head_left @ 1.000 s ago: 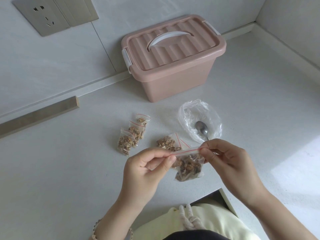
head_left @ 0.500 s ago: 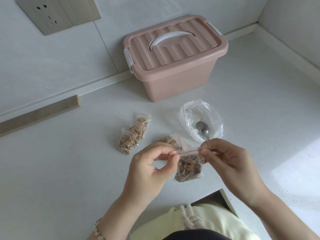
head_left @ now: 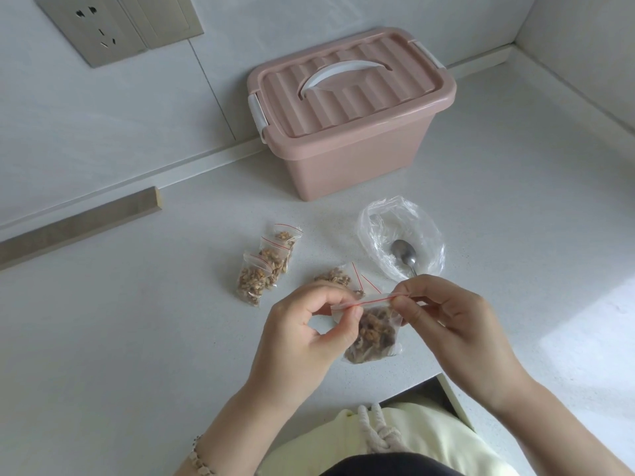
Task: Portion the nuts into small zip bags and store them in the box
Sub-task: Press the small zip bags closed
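While both hands work above the front edge of the worktop [head_left: 137, 338], a small zip bag [head_left: 372, 334] full of nuts hangs between them, just clear of the surface. The left hand [head_left: 309, 324] pinches the left end of the bag's red-lined seal [head_left: 364, 301] between thumb and forefinger, its other fingers curled into the palm. The right hand [head_left: 446, 321] pinches the right end of the same seal, fingers bent round it. The seal runs nearly level from one hand to the other, and the brown nuts sit heaped in the lower part of the bag.

Toward the middle of the worktop, left of the hands, three filled bags [head_left: 264, 266] lie overlapping in a short row that runs back toward the wall. Closer in, more filled bags [head_left: 338, 278] lie just behind the left hand; it hides part of them, so there may be two, judging by the red lines. To the right of these sits a crumpled clear plastic bag [head_left: 378, 218], open at the top, with a metal spoon [head_left: 405, 252] lying in it, bowl toward the back.

The pink box [head_left: 350, 159] stands at the back edge of the worktop, touching the wall, with its ribbed lid [head_left: 347, 104] on and a white handle [head_left: 343, 72] lying flat in the lid. White latches show at both ends.

A wooden strip [head_left: 79, 225] lies along the back edge to the left, and a wall socket [head_left: 99, 25] is set above it. A beaded bracelet [head_left: 201, 465] circles the left wrist.
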{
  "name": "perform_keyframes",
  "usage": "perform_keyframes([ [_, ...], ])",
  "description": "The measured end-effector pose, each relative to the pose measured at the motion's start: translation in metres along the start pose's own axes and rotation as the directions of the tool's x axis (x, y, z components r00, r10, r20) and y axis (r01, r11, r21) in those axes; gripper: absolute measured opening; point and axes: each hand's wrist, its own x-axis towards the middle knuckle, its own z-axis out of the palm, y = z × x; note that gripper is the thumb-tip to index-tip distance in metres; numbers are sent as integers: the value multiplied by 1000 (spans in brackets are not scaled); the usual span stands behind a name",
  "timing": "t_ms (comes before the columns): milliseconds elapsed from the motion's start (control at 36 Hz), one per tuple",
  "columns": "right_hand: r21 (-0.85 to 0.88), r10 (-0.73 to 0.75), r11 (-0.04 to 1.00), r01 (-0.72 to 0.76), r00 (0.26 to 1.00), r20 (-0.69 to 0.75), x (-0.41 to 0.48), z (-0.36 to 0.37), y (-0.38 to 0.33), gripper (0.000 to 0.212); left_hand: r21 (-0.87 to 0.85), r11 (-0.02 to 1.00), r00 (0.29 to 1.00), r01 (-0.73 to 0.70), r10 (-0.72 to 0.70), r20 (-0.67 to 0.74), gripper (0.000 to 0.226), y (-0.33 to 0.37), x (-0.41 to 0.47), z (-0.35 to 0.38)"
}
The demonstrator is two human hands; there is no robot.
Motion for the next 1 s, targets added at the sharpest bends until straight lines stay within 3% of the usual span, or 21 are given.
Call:
perform_keyframes([
  [389,-32,-69,997,69,998,11,0,1,5,7,58,998,999,-8,6,42,6,-1,1,3],
  [722,-363,-293,871,332,943,160,8,1,10,17,156,987,990,-28,6,139,13,-4,-2,-2],
  [889,-406,-364,832,379,924,116,11,9,20,3,235,969,985,-71,30,172,11,-6,-3,-6],
  [1000,-421,-367,822,384,922,123,12,9,24,12,262,960,981,-96,47,187,9,-11,-4,-10],
])
